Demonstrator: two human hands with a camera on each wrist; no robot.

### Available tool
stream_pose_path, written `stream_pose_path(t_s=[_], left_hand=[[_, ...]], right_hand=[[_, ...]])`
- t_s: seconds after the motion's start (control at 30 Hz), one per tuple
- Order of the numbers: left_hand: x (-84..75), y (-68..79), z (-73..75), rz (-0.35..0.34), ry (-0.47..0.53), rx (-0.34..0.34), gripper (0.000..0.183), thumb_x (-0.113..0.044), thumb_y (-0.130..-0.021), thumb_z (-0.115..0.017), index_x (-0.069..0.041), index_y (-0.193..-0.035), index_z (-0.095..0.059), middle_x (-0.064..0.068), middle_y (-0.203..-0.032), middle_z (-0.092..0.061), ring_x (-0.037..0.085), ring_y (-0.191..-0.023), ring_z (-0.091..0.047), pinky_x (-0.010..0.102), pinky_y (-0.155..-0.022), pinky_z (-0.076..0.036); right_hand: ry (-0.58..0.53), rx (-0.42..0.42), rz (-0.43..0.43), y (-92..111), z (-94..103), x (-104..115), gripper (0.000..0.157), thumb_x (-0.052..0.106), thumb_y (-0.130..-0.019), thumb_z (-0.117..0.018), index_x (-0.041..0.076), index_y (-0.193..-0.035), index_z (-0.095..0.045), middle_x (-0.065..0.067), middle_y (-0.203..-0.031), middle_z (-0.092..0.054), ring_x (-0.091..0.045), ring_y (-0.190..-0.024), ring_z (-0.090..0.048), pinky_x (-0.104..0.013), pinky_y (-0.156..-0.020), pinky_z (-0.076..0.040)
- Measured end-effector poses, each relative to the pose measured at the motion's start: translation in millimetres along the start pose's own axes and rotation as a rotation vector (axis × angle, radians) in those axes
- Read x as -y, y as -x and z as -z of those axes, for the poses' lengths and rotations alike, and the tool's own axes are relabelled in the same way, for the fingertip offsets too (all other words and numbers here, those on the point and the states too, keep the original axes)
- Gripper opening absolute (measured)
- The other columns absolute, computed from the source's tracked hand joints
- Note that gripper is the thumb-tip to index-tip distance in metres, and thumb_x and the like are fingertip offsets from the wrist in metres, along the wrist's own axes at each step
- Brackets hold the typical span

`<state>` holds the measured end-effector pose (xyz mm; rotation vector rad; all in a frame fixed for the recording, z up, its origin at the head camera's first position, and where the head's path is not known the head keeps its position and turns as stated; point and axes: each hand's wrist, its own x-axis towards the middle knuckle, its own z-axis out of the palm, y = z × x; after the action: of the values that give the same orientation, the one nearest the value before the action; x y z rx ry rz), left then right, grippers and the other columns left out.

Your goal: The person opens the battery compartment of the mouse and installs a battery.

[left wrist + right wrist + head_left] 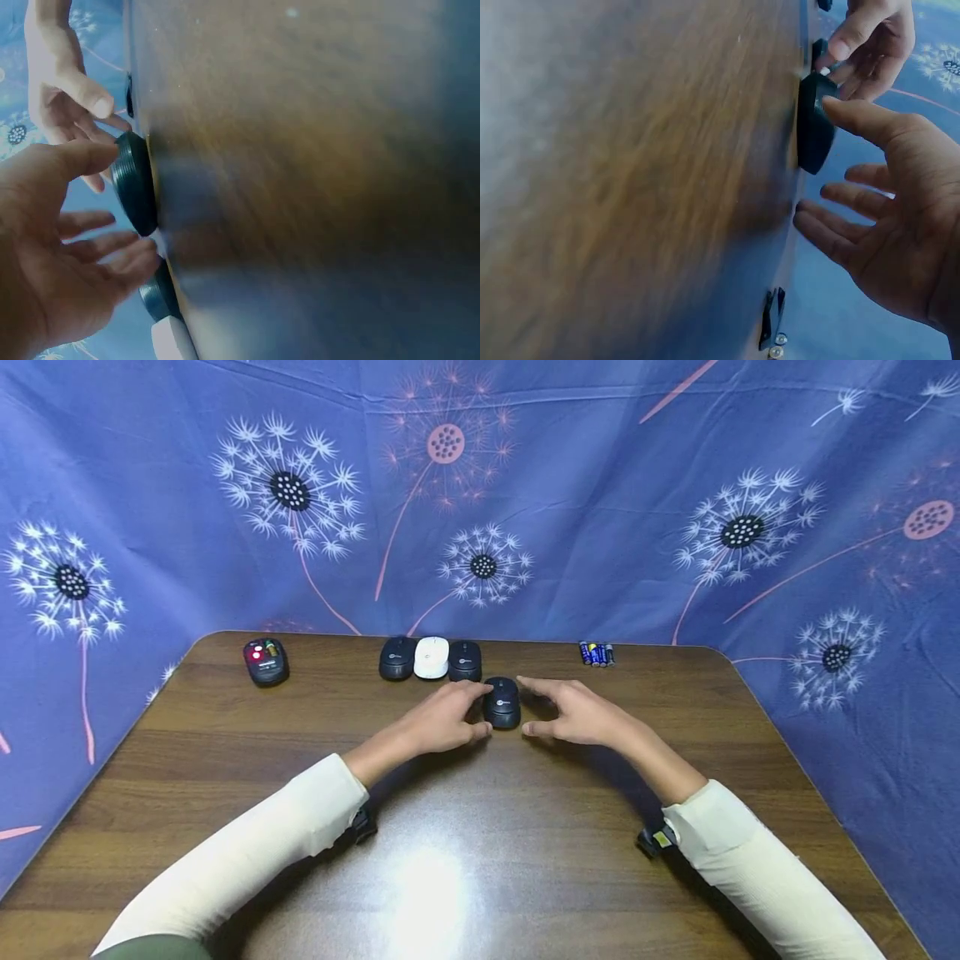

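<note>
A black computer mouse (502, 703) lies upright on the table between the two hands. My left hand (452, 717) is at its left side, thumb and index fingertip right by the edge and the other fingers spread. On the other side, my right hand (573, 712) faces the mouse with thumb and fingers apart and nothing held. The left wrist view shows the left thumb overlapping the ribbed side of the mouse (135, 184). In the right wrist view, the right thumb overlaps the same mouse (814, 124), while the other fingers are extended below it.
Behind the left hand stand a black mouse (397, 658), a white mouse (432, 657) and another black mouse (465, 660) in a row. An overturned mouse (266, 662) shows red lights at the far left. Several batteries (597, 654) lie at the back right, before a blue patterned cloth (585, 527).
</note>
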<state>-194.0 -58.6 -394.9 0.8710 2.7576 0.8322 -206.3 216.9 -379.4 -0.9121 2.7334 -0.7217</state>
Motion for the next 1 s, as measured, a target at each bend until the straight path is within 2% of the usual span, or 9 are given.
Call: stream_pose_path(t_s=[0.1,0.23,0.33,0.37,0.57,0.67,0.8,0.9,1.0], left_hand=[[2.5,-6.6,-3.3,0.068,0.004,0.043,0.087,-0.035,-0.103,-0.082,0.002,-0.171,-0.043,0.025,-0.173,-0.051,0.042,-0.163,-0.047,0.054,-0.142,-0.041],[30.4,-29.8,-24.9,0.041,-0.022,0.030,0.100,-0.047,-0.099,-0.086,0.001,-0.173,-0.038,0.025,-0.174,-0.049,0.044,-0.164,-0.046,0.056,-0.145,-0.034],[48.7,-44.9,-39.9,0.018,-0.061,0.026,0.101,-0.050,-0.098,-0.086,-0.001,-0.173,-0.039,0.023,-0.173,-0.051,0.043,-0.161,-0.048,0.057,-0.143,-0.037],[44.7,-44.4,-38.5,0.031,-0.063,0.038,0.100,-0.049,-0.099,-0.086,-0.002,-0.173,-0.040,0.023,-0.173,-0.051,0.043,-0.161,-0.048,0.059,-0.142,-0.038],[55.6,-49.3,-44.5,0.021,-0.089,0.035,0.096,-0.051,-0.100,-0.085,-0.003,-0.172,-0.044,0.021,-0.169,-0.054,0.037,-0.158,-0.053,0.053,-0.136,-0.049],[42.9,-39.8,-33.7,0.009,-0.076,0.039,0.090,-0.046,-0.102,-0.084,0.000,-0.170,-0.046,0.023,-0.170,-0.054,0.039,-0.157,-0.055,0.054,-0.135,-0.050],[13.2,-20.0,-11.4,0.008,-0.057,0.068,0.085,-0.036,-0.105,-0.081,0.005,-0.169,-0.044,0.027,-0.173,-0.049,0.042,-0.161,-0.051,0.056,-0.139,-0.046],[1.4,-10.7,-3.0,0.012,-0.063,0.092,0.082,-0.035,-0.108,-0.077,0.006,-0.170,-0.043,0.027,-0.174,-0.047,0.041,-0.163,-0.048,0.055,-0.141,-0.042],[-1.9,-5.2,-0.7,0.026,-0.085,0.114,0.079,-0.040,-0.111,-0.072,0.003,-0.171,-0.042,0.027,-0.175,-0.046,0.040,-0.164,-0.047,0.055,-0.142,-0.041]], right_hand=[[0.057,0.030,-0.022,-7.2,-1.9,-2.1,0.098,0.035,-0.094,-0.093,-0.001,-0.171,-0.043,-0.027,-0.169,-0.054,-0.049,-0.156,-0.054,-0.066,-0.135,-0.046],[0.088,0.066,-0.043,-18.0,-5.6,-3.2,0.104,0.040,-0.092,-0.095,-0.001,-0.171,-0.043,-0.024,-0.172,-0.053,-0.048,-0.151,-0.056,-0.066,-0.132,-0.049],[0.089,0.077,-0.064,-23.3,-7.0,-1.9,0.103,0.040,-0.091,-0.096,-0.001,-0.170,-0.045,-0.022,-0.170,-0.056,-0.042,-0.143,-0.058,-0.062,-0.130,-0.051],[0.091,0.079,-0.072,-24.3,-7.3,-1.9,0.101,0.040,-0.091,-0.096,0.000,-0.169,-0.046,-0.022,-0.168,-0.058,-0.041,-0.142,-0.058,-0.062,-0.128,-0.052],[0.096,0.077,-0.121,-24.8,-6.1,0.8,0.098,0.041,-0.090,-0.097,0.004,-0.168,-0.050,-0.024,-0.161,-0.064,-0.038,-0.139,-0.059,-0.060,-0.125,-0.055],[0.100,0.065,-0.102,-23.5,-6.1,1.0,0.096,0.040,-0.090,-0.098,0.004,-0.166,-0.052,-0.023,-0.161,-0.065,-0.038,-0.140,-0.061,-0.059,-0.125,-0.056],[0.106,0.047,-0.060,-20.8,-6.9,1.6,0.094,0.040,-0.089,-0.098,0.001,-0.163,-0.056,-0.024,-0.157,-0.068,-0.038,-0.138,-0.065,-0.059,-0.123,-0.059],[0.103,0.047,-0.041,-18.2,-7.2,3.2,0.091,0.041,-0.091,-0.096,0.001,-0.163,-0.057,-0.022,-0.155,-0.070,-0.038,-0.136,-0.067,-0.058,-0.120,-0.061],[0.084,0.065,-0.027,-14.6,-7.0,5.3,0.088,0.042,-0.095,-0.092,0.002,-0.164,-0.056,-0.021,-0.157,-0.069,-0.040,-0.140,-0.066,-0.061,-0.123,-0.058]])
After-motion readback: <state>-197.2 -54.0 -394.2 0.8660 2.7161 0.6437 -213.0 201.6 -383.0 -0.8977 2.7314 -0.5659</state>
